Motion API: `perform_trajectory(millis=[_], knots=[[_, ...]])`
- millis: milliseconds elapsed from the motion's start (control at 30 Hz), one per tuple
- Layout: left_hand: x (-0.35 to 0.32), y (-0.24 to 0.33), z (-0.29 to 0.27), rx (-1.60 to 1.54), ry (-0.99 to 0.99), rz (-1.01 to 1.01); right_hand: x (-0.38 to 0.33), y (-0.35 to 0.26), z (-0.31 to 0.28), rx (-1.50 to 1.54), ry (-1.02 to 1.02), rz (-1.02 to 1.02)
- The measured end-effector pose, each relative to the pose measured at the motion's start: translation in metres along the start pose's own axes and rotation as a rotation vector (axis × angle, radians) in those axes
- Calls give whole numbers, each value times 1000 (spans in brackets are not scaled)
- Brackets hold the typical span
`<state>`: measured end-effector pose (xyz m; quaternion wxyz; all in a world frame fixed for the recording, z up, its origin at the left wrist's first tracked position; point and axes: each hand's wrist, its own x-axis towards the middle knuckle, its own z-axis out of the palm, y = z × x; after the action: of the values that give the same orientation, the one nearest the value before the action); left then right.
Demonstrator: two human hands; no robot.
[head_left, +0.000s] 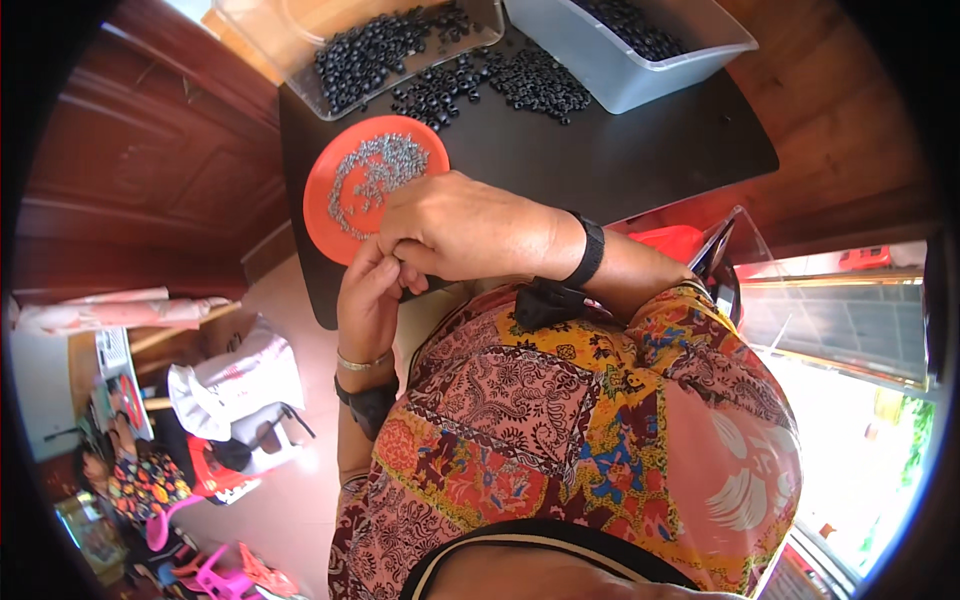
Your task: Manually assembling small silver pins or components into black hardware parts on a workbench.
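My left hand (pixel 368 300) and my right hand (pixel 460 228) meet at the near edge of a black table (pixel 620 150), fingers pinched together over something too small to make out. Just beyond the fingers lies an orange plate (pixel 325 205) holding several small silvery metal pieces (pixel 378 175). Loose black rings (pixel 500 85) are heaped on the table behind the plate. My right wrist wears a black band, my left a thin bangle and a black band.
A clear tray (pixel 300 45) with black rings stands at the back left, and a grey bin (pixel 620 60) with more rings at the back right. A red object (pixel 672 240) sits right of my arm. Another person (pixel 140 480) and plastic stools are lower left.
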<state>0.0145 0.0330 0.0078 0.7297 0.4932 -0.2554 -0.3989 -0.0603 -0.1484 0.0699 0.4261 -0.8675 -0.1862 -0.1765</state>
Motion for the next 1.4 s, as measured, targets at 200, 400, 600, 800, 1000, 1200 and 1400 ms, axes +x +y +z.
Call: perform_trajectory(millis=[200, 400, 600, 800, 1000, 1200, 1400], knots=[[1, 4, 3, -51, -21, -18, -4, 1, 2, 23, -7, 12], [0, 4, 3, -78, -37, -27, -7, 3, 1, 9, 59, -45], [4, 4, 2, -110, 1, 5, -6, 5, -3, 120, 143, 53], [8, 7, 6, -146, -41, 9, -7, 10, -10, 381, 31, 143], [7, 6, 8, -146, -22, -19, -5, 13, -3, 212, 64, 68], [6, 7, 6, -87, -7, -40, -4, 11, -3, 72, 65, -11], [6, 7, 6, -77, -40, -19, -5, 9, 0, 105, 30, 26]])
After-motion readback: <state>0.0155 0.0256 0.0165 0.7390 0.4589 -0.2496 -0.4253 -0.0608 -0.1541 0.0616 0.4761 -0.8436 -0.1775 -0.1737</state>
